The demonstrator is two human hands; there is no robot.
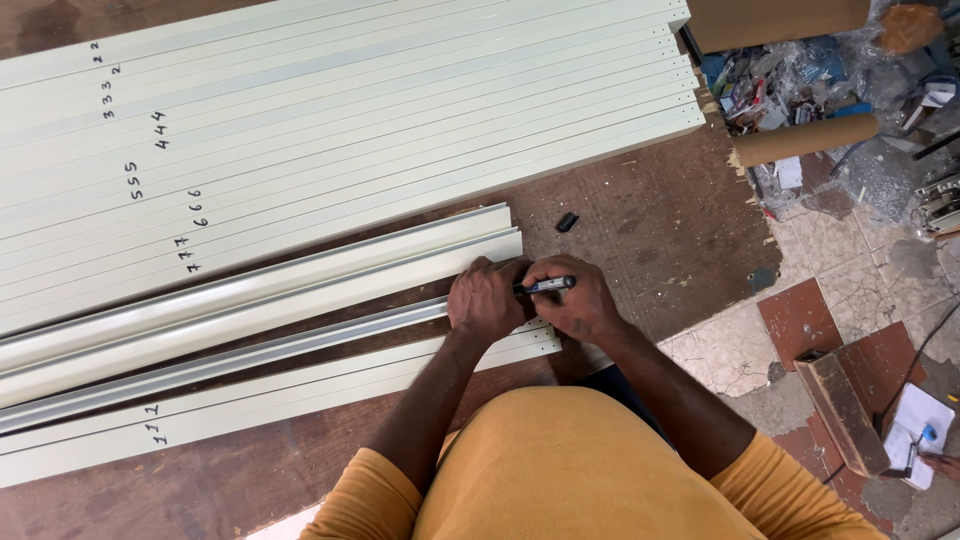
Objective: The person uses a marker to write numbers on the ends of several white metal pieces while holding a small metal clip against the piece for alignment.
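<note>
The person leaned over a brown wooden surface (650, 215) covered with long cream-coloured metal profiles. The right hand (580, 300) was clenched around a black marker (545, 286), which lay roughly level with its tip pointing toward the left hand. The left hand (488, 298) pressed down, fingers curled, on the end of a grey channel profile (250, 350) that ran lengthwise toward the surface's left edge; its grip held nothing but rested on that end. The two hands touched each other over the profile's end, near the surface's right edge and toward the near side.

Just beyond the hands lay a wider cream channel (300, 275), and nearer the person two flat cream strips (250, 405) bearing hand-written black marks. Across the far half of the surface sat a broad stack of cream strips (400, 110), side by side, also marked in black near the left. A small black cap (567, 221) lay on bare wood just past the hands, apart from them.

Off the surface's right edge, the tiled floor (840, 290) carried a cardboard tube (805, 140), a wooden block (845, 410) and a heap of mixed clutter (790, 80) toward the far right corner. The person wore a mustard-yellow shirt (570, 470).
</note>
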